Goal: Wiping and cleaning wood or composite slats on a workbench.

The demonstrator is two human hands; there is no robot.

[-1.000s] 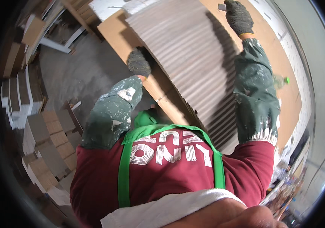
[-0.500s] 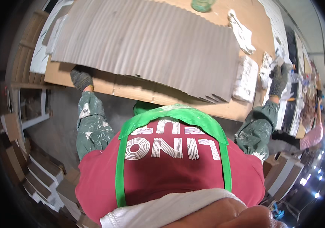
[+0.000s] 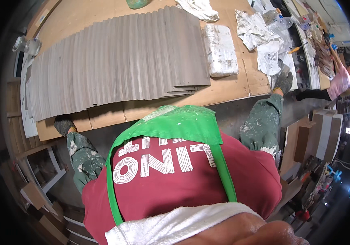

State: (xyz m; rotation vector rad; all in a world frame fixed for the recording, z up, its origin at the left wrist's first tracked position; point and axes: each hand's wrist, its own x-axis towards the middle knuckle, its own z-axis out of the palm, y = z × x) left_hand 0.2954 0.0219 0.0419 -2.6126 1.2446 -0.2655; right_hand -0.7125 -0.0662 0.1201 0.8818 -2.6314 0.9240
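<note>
A long row of thin greyish-brown wood boards (image 3: 117,61), lapped one over another, covers the cardboard-topped table (image 3: 248,77). By the row's near left end my left hand (image 3: 63,125), in a dark glove, rests at the table's front edge; its fingers are too dark to make out. Far to the right, my gloved right hand (image 3: 283,81) is closed around a small flat greyish piece (image 3: 285,70), whose kind I cannot make out. White stained rags (image 3: 269,55) lie just beyond that hand. A white wrapped block (image 3: 220,51) with brown smears sits against the row's right end.
A green glass jar (image 3: 137,3) stands at the back, and a clear jar (image 3: 32,46) at the far left. Plastic bottles (image 3: 279,23) and a yellow-handled tool (image 3: 297,48) lie at the right. Another person in pink (image 3: 340,83) stands at the far right.
The view has swung, so the boards and block appear farther left and more of the right side shows. My right hand still holds the small piece; my left remains at the table edge.
</note>
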